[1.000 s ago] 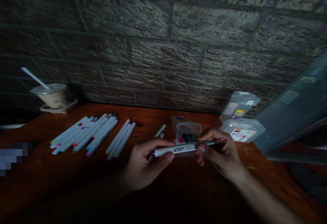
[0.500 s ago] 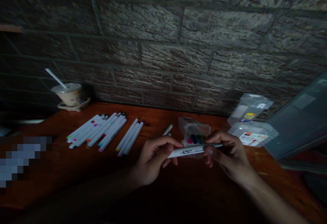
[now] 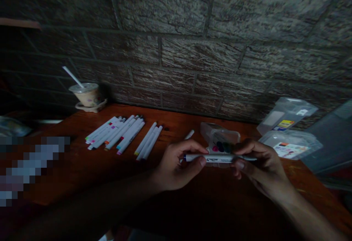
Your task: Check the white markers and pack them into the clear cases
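A white marker (image 3: pixel 218 159) with dark printing lies level between my two hands, above the near side of the table. My left hand (image 3: pixel 180 166) pinches its left part between thumb and fingers, the dark blue end sticking out past them. Around the right part close the fingers of my right hand (image 3: pixel 260 166), and a grey tip pokes out beyond. Just behind the marker stands a clear plastic case (image 3: pixel 220 133) with several coloured marker ends showing inside, partly hidden by my hands. Another marker (image 3: pixel 189 134) lies on the table behind my left hand.
To the left lie a pile of white markers (image 3: pixel 118 133) and three more markers (image 3: pixel 148 142). A lidded drink cup (image 3: pixel 87 94) with a straw sits in a holder at the back left. Clear plastic boxes (image 3: pixel 291 145) stand at the right. A stone-block wall (image 3: pixel 187 50) rises behind the wooden table (image 3: pixel 176 114).
The view has shifted, so the table things appear farther right. In my hands the marker now lies more level, and its dark blue left end has come into sight.
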A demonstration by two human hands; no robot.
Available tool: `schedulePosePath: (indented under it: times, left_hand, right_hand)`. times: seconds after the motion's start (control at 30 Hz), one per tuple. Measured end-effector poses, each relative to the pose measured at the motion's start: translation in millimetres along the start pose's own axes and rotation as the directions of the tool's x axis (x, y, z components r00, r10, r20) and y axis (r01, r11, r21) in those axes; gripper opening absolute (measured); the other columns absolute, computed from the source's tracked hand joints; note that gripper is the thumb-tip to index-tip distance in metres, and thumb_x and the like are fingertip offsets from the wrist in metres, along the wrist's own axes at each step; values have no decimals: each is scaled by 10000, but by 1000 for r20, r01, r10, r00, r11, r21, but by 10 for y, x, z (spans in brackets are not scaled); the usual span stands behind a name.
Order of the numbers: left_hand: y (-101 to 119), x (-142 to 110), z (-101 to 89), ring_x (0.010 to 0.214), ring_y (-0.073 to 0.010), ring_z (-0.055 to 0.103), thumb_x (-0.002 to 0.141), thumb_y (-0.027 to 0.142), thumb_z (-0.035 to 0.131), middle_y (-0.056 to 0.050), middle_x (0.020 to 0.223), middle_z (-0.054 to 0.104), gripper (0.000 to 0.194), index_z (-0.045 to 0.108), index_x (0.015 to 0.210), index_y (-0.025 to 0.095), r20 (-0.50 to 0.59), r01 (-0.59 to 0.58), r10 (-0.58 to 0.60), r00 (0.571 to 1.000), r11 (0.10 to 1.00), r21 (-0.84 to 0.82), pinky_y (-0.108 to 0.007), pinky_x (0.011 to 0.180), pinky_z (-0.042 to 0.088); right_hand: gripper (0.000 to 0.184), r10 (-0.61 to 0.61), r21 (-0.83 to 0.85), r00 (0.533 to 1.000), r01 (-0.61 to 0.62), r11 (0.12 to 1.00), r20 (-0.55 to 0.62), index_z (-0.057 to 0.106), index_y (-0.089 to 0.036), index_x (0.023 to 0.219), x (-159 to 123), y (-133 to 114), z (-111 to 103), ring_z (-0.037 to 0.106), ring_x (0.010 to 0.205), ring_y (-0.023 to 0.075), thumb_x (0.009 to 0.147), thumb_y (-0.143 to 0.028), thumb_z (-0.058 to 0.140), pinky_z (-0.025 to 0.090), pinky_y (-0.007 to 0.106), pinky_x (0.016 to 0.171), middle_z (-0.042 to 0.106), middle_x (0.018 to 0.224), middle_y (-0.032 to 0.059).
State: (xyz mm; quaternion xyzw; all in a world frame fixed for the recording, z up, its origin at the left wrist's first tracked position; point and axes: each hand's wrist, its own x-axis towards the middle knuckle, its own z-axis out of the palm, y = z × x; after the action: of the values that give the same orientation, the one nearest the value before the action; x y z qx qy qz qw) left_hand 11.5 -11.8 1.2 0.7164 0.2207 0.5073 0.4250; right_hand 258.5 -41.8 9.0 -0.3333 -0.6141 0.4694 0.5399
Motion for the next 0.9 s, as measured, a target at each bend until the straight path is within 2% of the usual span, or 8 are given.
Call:
schedulePosePath:
  times: [0.2, 0.4, 0.53, 0.7, 0.9]
  left_hand:
    - [-23, -26, -18, 574, -107, 593, 993, 309, 603, -16, 687, 677, 237, 744, 1027, 121, 16, 107, -106, 994, 989, -102, -201, 508, 402]
    - [-22, -11, 4, 637, -118, 647, 917, 189, 666, -55, 789, 755, 133, 746, 991, 113, -23, -24, 25, 999, 997, 69, -187, 527, 431]
    - [-11, 21, 14, 659, -126, 678, 875, 165, 707, -66, 807, 778, 90, 745, 936, 110, -33, -54, 58, 998, 994, 90, -184, 550, 460]
    - [-20, 1, -10, 624, -112, 642, 917, 202, 695, -56, 781, 760, 116, 752, 966, 113, -13, 10, -10, 1000, 1000, 14, -181, 503, 410]
    - [-110, -61, -23, 541, -79, 524, 1010, 323, 623, -36, 779, 717, 245, 766, 1128, 163, 23, 97, -95, 995, 983, -154, -194, 474, 362]
  right_hand:
    - [81, 27, 34, 1000, -27, 999, -4, 757, -205, 884, 15, -11, 46, 679, 478, 104, 876, -233, 832, 568, 165, 465, 753, 643, 11]
    - [120, 35, 77, 999, -35, 996, 5, 742, -187, 865, 47, -27, 72, 680, 457, 115, 859, -243, 848, 565, 176, 444, 754, 611, 16]
    - [118, 15, 67, 1000, -16, 998, 21, 748, -187, 877, 57, -46, 65, 684, 465, 115, 850, -230, 855, 570, 175, 456, 757, 612, 17]
    - [100, 0, 43, 1000, -1, 999, 10, 770, -194, 902, 55, -31, 52, 683, 484, 109, 851, -217, 853, 574, 173, 472, 759, 645, 17]
    - [88, 30, 62, 999, -31, 998, 15, 764, -192, 898, 51, -5, 20, 691, 493, 116, 867, -224, 840, 574, 178, 470, 760, 663, 25]
